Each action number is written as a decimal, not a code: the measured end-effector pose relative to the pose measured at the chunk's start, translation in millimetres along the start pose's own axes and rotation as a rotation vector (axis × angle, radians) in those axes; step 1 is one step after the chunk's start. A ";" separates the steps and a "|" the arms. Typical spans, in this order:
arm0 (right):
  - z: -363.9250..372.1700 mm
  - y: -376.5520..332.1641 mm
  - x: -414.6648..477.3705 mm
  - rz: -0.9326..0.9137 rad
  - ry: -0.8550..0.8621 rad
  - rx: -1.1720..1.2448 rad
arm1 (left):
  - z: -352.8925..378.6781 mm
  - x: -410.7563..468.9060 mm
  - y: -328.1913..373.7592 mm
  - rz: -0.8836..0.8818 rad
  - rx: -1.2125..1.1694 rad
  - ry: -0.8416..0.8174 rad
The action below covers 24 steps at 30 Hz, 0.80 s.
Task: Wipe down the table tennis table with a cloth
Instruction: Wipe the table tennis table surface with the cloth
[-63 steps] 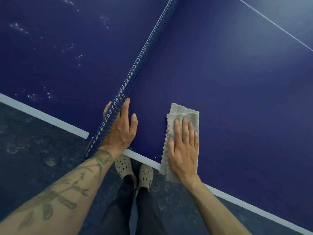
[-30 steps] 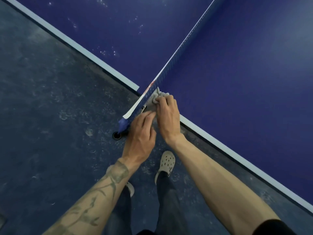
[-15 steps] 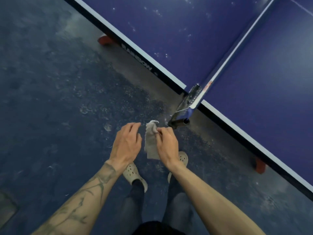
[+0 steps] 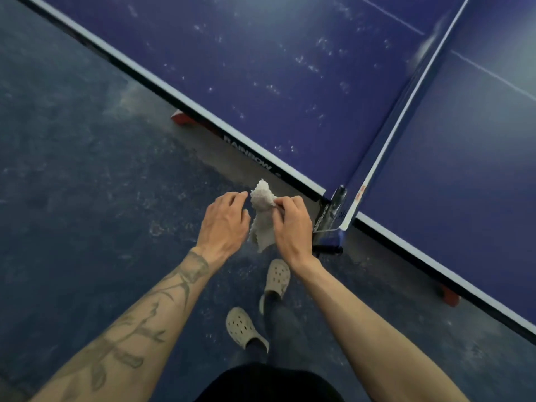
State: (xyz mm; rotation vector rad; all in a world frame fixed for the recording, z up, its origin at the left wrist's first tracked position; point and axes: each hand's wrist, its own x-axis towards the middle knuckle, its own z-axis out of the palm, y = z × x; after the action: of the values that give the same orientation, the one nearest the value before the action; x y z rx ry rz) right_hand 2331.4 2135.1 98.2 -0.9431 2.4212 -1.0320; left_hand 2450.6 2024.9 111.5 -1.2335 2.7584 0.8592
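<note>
Your right hand (image 4: 291,227) pinches the cloth (image 4: 262,216) above the floor, beside the desk (image 4: 290,82) edge near the net (image 4: 406,111); your left hand (image 4: 223,224) is half open, touching it.

White capitals reading "RAINBOW" (image 4: 251,156) run along the dark side edge of the bench (image 4: 290,97), just below its white border line. A small red marking (image 4: 360,192) sits on the net's white top tape near the post, too small to read.
</note>
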 end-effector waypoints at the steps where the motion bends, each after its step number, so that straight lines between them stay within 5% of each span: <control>1: -4.6 -3.1 12.5 0.001 0.007 0.010 | -6.4 15.7 5.6 0.016 0.005 -0.001; 24: -115.3 18.0 307.8 0.219 0.432 -0.004 | -53.9 386.0 153.0 0.428 0.121 -0.211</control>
State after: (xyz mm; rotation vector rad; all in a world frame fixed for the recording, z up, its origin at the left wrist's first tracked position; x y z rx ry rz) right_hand 2040.1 1989.7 146.9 -0.4725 2.7918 -1.2504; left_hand 2089.6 1815.7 147.9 -0.5045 2.8836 0.7693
